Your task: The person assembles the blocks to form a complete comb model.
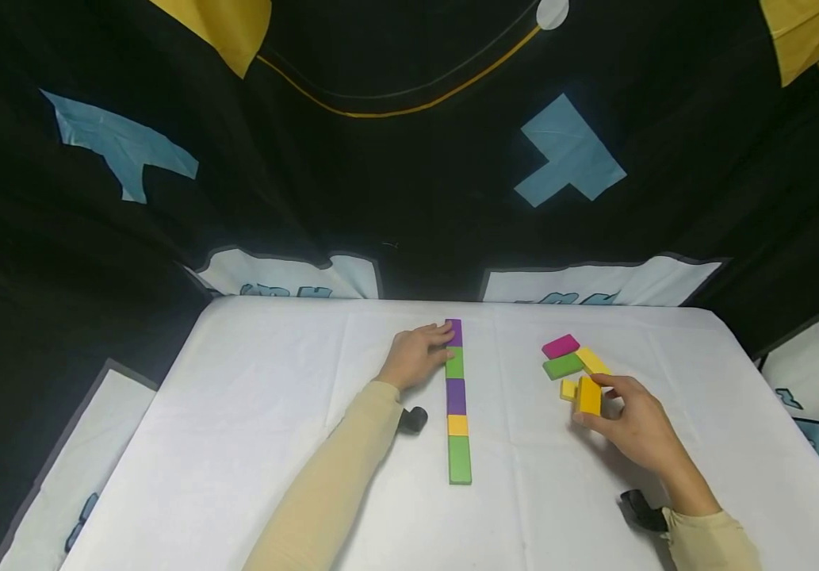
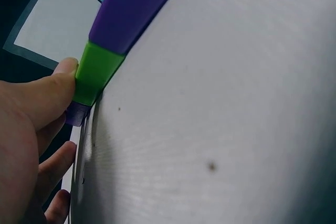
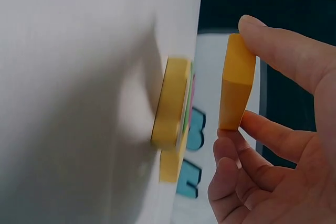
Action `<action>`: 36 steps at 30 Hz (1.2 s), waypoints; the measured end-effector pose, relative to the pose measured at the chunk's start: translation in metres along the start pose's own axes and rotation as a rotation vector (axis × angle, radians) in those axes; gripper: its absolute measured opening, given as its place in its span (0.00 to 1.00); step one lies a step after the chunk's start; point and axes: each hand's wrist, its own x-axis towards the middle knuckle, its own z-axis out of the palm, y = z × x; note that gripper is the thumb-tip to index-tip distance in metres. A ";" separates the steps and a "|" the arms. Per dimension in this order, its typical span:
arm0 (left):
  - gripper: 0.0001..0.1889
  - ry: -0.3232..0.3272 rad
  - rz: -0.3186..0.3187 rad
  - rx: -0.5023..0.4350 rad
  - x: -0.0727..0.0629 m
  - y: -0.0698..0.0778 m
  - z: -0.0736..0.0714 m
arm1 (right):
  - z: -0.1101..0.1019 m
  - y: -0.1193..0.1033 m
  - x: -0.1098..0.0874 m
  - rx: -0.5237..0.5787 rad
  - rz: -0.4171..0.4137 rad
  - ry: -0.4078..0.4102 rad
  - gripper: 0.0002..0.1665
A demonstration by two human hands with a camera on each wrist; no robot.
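Observation:
A straight row of flat blocks runs away from the person: a long green block (image 1: 460,460), a small yellow block (image 1: 457,426), a purple block (image 1: 456,396), a green block (image 1: 455,362) and a far purple block (image 1: 455,333). My left hand (image 1: 415,355) touches the row's far left side, thumb against the green block and a fingertip at the far purple one. On the right, my right hand (image 1: 637,424) pinches a yellow block (image 3: 236,82) between thumb and fingers, raised above the table. Beneath it lie another yellow block (image 1: 592,361) and a smaller yellow block (image 1: 568,389).
A pink block (image 1: 561,346) and a green block (image 1: 563,366) lie close together beside the yellow ones. White cloth covers the table (image 1: 273,381). A black patterned curtain (image 1: 380,190) hangs behind. Dark wrist cameras sit at both wrists.

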 end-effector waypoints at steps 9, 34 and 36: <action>0.22 0.016 0.021 -0.006 0.000 0.001 0.000 | 0.013 -0.022 -0.006 0.027 -0.111 0.004 0.40; 0.23 0.005 -0.013 -0.006 0.000 -0.001 0.002 | 0.050 -0.074 -0.045 0.020 -0.161 -0.103 0.40; 0.23 0.003 -0.014 -0.007 0.000 -0.001 0.001 | 0.052 -0.078 -0.049 0.012 -0.163 -0.113 0.40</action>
